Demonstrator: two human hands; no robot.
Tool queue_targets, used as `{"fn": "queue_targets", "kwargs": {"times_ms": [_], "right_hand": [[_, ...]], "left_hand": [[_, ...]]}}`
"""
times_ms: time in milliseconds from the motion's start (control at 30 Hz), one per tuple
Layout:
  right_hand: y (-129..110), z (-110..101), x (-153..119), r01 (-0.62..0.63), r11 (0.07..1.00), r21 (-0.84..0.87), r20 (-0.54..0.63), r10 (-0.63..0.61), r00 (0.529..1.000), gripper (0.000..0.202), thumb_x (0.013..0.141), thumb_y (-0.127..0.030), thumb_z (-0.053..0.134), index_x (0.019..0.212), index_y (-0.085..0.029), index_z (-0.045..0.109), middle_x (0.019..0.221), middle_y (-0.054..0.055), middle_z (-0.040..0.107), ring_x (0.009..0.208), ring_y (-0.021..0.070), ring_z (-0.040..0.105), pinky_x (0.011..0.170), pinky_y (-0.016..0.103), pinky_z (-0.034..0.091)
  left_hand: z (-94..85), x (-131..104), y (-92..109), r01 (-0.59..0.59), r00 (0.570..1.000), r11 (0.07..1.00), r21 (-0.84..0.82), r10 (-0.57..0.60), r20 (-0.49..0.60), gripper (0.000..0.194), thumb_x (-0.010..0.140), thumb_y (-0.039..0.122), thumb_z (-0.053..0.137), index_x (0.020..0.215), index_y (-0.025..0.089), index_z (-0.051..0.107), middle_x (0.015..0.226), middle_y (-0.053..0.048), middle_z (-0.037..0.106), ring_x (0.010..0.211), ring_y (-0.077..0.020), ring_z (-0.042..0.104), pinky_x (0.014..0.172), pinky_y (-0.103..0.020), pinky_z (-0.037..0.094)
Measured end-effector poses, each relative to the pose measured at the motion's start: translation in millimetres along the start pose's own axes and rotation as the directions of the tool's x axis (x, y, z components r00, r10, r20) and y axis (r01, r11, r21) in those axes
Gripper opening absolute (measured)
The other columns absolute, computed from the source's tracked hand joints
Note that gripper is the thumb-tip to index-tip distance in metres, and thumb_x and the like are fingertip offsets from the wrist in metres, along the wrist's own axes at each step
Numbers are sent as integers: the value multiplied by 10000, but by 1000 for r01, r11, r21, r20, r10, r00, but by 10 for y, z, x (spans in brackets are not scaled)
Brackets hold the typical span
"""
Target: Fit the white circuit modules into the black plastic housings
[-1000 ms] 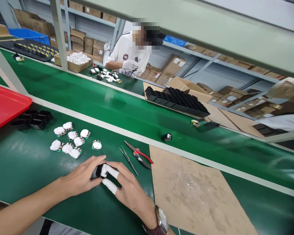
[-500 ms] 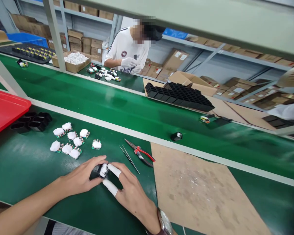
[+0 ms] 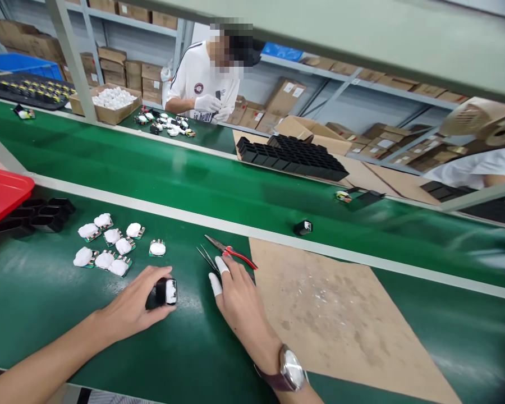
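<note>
My left hand [image 3: 137, 303] holds a small black plastic case [image 3: 162, 292] between thumb and fingers, just above the green bench. White material fills the case's open end, which faces right. My right hand [image 3: 240, 297], with white finger cots on thumb and index finger, is over the metal tweezers [image 3: 207, 257]. Its thumb and index finger are apart, and the hand hides the tweezers' lower half; whether it touches them I cannot tell. Red-handled pliers [image 3: 229, 250] lie just beyond, partly covered by the fingers. Several small circuit boards [image 3: 123, 246] topped with white lumps lie beyond my left hand.
Several black cases [image 3: 46, 216] stand by a red tray [image 3: 4, 193] at left. A cardboard sheet [image 3: 332, 314] covers the bench at right. Across the green conveyor [image 3: 185, 174], which carries one filled case [image 3: 303, 227], a co-worker in white gloves [image 3: 208, 103] handles a part.
My right hand has let go of the case and moved right to the tweezers. My left hand keeps the case, now turned with its open end to the right. The view has shifted slightly.
</note>
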State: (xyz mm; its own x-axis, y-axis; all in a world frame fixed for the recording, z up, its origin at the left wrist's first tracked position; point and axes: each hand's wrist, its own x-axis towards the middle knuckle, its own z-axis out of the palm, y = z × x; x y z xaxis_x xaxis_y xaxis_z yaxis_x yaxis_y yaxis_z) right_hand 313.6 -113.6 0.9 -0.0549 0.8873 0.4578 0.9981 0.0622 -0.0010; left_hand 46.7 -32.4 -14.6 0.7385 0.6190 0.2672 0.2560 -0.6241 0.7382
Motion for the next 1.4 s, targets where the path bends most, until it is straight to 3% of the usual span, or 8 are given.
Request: {"fn": "queue_targets", "kwargs": {"times_ms": [67, 133, 300, 367, 600, 867, 1233, 1400], "right_hand": [[73, 90, 6, 28, 997, -70, 36, -25, 999, 363, 1020, -80, 424, 1346, -66, 583, 1140, 214, 707, 1028, 329, 699, 875, 502, 631], [73, 118, 25, 58, 998, -23, 70, -56, 996, 408, 974, -14, 381, 1312, -82, 599, 1065, 179, 708, 978, 303, 697, 867, 478, 630], [-201, -127, 19, 30, 923, 384, 72, -63, 995, 303, 995, -78, 423, 1236, -157, 589, 1094, 107, 654, 829, 205, 685, 705, 332, 615], [-337, -245, -30, 50, 897, 440, 97, -103, 990, 288, 998, -85, 418, 1233, -162, 567, 1133, 105, 637, 750, 178, 659, 625, 309, 582], [-502, -285, -121, 195, 920, 340, -10, -204, 979, 214, 917, -9, 427, 984, -183, 534, 1127, 141, 617, 785, 211, 647, 583, 322, 525], [-505, -343, -78, 245, 928, 280, -1, -255, 967, 276, 778, 31, 427, 884, -207, 519, 1053, 132, 601, 783, 226, 613, 553, 322, 499], [-632, -295, -97, 212, 941, 263, -36, -210, 977, 289, 876, 29, 367, 893, -200, 542, 1054, 133, 620, 815, 237, 612, 607, 338, 558], [-696, -309, -159, 207, 948, 240, -40, -203, 978, 271, 935, 0, 376, 986, -162, 587, 1121, 160, 629, 851, 239, 639, 612, 332, 573]], "left_hand": [[1, 14, 11, -18, 999, 999, 39, 20, -42, 635, 971, 273, 708, 1529, 291, 403, 1270, -93, 613, 1143, -251, 667, 949, -387, 597], [-3, 26, 28, -27, 995, 997, 72, 33, -90, 552, 954, 269, 719, 1454, 281, 486, 1255, -88, 585, 1122, -244, 670, 927, -363, 597], [-26, 68, 76, 35, 981, 998, 43, -26, -190, 377, 937, 187, 675, 1285, 261, 549, 1148, -57, 589, 1058, -219, 663, 890, -333, 578], [-27, 82, 82, 68, 978, 998, 11, -64, -200, 367, 954, 176, 653, 1290, 266, 537, 1125, -45, 612, 1024, -208, 664, 888, -335, 571], [3, 55, 48, 193, 965, 981, -5, -191, -178, 510, 940, 407, 780, 1365, 304, 517, 1085, -20, 618, 889, -198, 656, 799, -331, 570], [12, 69, 48, 138, 970, 989, 46, -125, -206, 476, 986, 527, 697, 1361, 295, 518, 1021, -9, 605, 826, -195, 641, 748, -327, 566], [20, 59, 72, 101, 968, 973, 207, -48, -246, 337, 1037, 483, 620, 1253, 246, 515, 1009, -33, 637, 784, -199, 659, 693, -324, 550], [15, 56, 118, 128, 960, 940, 316, -38, -276, 428, 1028, 569, 602, 1294, 245, 514, 871, 5, 600, 701, -199, 648, 648, -322, 536]]}}
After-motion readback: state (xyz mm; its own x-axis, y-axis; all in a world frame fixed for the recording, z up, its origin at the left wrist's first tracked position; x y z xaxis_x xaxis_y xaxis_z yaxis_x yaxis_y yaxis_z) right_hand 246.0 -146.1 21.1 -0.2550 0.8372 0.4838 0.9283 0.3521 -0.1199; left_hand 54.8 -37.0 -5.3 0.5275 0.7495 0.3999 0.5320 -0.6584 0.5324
